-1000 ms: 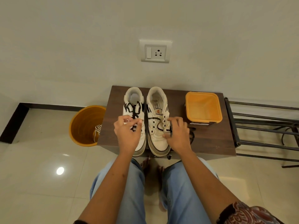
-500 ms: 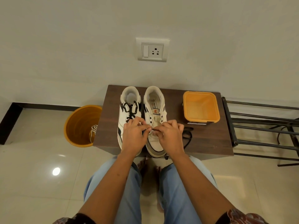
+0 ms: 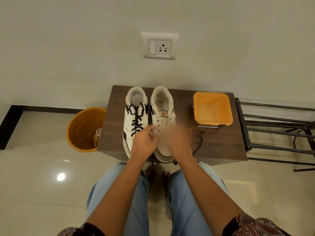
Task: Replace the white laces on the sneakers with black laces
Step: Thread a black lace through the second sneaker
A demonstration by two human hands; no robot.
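Together two sneakers (image 3: 150, 121), one black-laced; one orange container (image 3: 212, 109).

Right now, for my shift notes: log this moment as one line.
left sneaker: black-laced | right sneaker: upper eyelets empty | left hand, right hand: at its toe end, grip unclear | black lace: on table

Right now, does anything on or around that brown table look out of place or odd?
Two things. The right white sneaker has bare eyelets, while the left white sneaker carries black laces. A white lace lies in the orange bucket on the floor. Nothing looks spilled or damaged.
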